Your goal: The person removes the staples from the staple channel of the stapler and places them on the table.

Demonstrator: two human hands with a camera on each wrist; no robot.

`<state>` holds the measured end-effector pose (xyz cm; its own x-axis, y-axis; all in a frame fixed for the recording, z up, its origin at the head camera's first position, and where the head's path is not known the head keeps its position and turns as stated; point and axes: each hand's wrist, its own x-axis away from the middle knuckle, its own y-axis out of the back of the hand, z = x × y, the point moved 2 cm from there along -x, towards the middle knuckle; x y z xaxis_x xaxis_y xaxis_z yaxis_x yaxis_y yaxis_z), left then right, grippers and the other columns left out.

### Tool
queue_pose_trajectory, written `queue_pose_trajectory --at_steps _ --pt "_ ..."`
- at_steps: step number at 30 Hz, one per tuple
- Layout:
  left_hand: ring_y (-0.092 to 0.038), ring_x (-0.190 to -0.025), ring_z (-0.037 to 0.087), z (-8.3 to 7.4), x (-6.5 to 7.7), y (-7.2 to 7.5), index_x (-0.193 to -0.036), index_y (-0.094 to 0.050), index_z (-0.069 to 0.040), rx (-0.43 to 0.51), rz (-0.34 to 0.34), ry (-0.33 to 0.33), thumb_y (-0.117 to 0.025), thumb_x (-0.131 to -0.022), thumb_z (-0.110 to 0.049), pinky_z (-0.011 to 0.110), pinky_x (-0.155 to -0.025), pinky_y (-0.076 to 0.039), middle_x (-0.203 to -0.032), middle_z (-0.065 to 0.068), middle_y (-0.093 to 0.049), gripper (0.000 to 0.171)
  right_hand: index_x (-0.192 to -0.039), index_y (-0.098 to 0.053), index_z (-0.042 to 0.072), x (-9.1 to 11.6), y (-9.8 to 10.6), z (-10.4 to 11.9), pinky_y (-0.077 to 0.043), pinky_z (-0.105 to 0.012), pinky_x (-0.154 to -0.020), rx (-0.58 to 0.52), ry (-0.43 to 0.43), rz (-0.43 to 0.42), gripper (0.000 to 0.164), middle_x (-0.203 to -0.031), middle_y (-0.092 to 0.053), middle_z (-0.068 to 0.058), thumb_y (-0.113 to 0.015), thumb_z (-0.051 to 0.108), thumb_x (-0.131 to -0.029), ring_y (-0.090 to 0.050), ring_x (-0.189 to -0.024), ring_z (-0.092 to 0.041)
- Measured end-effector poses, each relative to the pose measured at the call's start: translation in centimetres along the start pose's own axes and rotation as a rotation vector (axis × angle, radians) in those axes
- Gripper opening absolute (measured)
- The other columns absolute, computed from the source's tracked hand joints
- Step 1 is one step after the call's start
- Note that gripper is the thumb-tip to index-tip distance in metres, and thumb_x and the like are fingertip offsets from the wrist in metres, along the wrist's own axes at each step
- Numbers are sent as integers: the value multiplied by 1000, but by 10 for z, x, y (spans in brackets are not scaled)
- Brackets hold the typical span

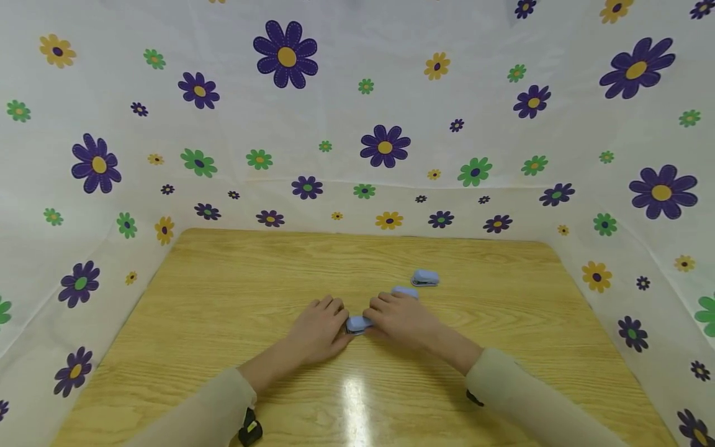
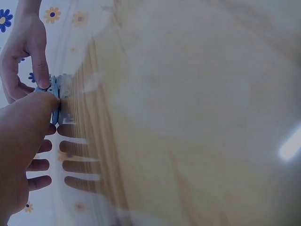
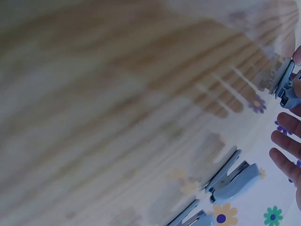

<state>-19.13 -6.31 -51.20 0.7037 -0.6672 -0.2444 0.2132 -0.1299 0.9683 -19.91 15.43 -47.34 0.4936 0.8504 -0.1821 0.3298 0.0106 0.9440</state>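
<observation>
A small light-blue stapler (image 1: 357, 324) lies on the table between the two hands. My left hand (image 1: 317, 330) pinches its left end; in the left wrist view the thumb is against the stapler (image 2: 55, 100), and the other fingers extend beside it. From the other side, my right hand (image 1: 403, 318) holds the right end, covering part of it. Just beyond the right hand sits a second blue stapler (image 1: 406, 291), partly hidden by the knuckles. A third stapler (image 1: 426, 277) stands farther back to the right, apart from both hands.
The glossy wood-grain table (image 1: 223, 279) reflects the hands and a bright light. A white cloth with printed flowers (image 1: 335, 112) encloses the table at the back and both sides. Dark straps (image 1: 250, 428) show under the sleeves.
</observation>
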Motion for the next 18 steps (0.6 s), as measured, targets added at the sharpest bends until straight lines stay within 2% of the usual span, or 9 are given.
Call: queue_pose_trajectory --at_steps 12,18 --pt "-61 -103 23 31 28 9 -109 -68 -14 5 4 62 -69 -99 -49 41 -86 -55 -112 4 -66 36 -116 -70 23 -47 -2 12 -56 -27 -82 33 52 43 27 -107 -69 8 -65 47 -103 -65 -97 -11" --pt "-63 -105 26 44 41 8 -108 -68 -13 14 -31 77 -73 -97 -47 43 -88 -55 -111 5 -67 36 -118 -70 24 -65 -6 17 -55 -25 -83 13 64 86 28 -107 -68 8 -62 47 -105 -65 -99 -10"
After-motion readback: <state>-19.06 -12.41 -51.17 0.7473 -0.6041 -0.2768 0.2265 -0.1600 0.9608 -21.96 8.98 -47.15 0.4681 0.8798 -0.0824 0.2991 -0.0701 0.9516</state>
